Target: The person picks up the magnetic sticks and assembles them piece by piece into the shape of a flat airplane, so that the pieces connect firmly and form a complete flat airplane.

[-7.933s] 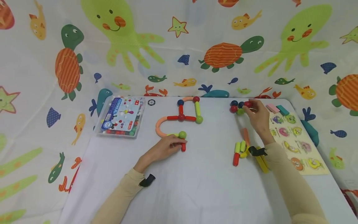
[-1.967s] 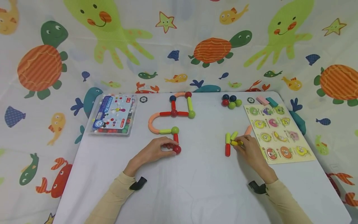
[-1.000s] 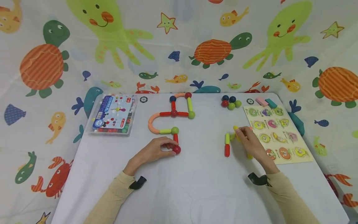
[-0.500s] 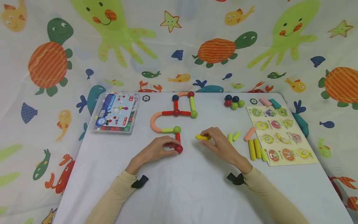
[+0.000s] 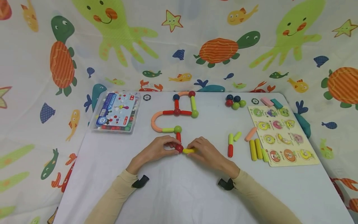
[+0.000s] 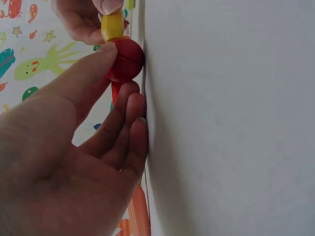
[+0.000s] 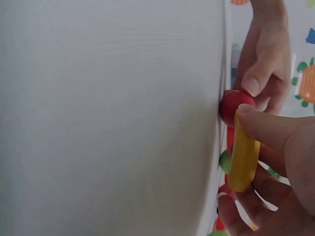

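My left hand (image 5: 156, 151) grips a red ball (image 5: 179, 149) between thumb and fingers, at the near end of a red rod (image 5: 178, 137). My right hand (image 5: 208, 154) pinches a short curved yellow rod (image 5: 189, 151) whose left end meets that ball. In the left wrist view the yellow rod (image 6: 112, 25) stands against the red ball (image 6: 128, 60). The right wrist view shows the yellow rod (image 7: 243, 157) lying along my right thumb. The red rod runs up to a green ball (image 5: 177, 129), part of a chain with a peach curved rod (image 5: 155, 121) and a closed loop of rods and balls.
On the right lie loose balls (image 5: 236, 106), red and light green rods (image 5: 230, 150), a peach piece (image 5: 250, 134) and yellow rods (image 5: 253, 150). A fruit puzzle board (image 5: 269, 132) is at far right. A clear box of parts (image 5: 114, 112) stands back left.
Over the last seconds the red ball came onto the red rod's end. My right hand took the yellow curved rod from the right-hand pieces and carried it left to the ball.
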The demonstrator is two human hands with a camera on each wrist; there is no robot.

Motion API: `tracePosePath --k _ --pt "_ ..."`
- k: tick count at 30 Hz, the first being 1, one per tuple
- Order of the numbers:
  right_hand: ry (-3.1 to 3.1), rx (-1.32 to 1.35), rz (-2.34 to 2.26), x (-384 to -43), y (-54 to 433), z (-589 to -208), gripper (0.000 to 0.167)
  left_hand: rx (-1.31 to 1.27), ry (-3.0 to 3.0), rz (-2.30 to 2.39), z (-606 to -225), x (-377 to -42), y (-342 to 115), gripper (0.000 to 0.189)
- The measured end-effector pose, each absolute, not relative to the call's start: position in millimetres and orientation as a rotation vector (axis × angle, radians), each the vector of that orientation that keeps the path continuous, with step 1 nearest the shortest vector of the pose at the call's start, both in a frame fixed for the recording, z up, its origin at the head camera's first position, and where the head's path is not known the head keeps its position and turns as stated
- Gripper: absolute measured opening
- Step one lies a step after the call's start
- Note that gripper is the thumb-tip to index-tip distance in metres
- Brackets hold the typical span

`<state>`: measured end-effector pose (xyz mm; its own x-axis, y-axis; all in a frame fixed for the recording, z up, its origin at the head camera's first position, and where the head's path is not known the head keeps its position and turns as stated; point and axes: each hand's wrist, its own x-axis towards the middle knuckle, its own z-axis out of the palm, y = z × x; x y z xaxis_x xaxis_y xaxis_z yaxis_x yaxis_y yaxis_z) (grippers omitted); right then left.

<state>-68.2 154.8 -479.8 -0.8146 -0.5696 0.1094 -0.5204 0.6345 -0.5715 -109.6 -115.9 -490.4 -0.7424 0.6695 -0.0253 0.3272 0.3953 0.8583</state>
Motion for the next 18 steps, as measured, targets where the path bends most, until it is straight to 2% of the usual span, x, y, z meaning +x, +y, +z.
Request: tracePosePath --k 18 --pt "2.721 -0.836 -0.922 -65.5 152.0 -486.4 0.029 0.879 2.290 1.282 -491.2 -110.2 -116.7 0.037"
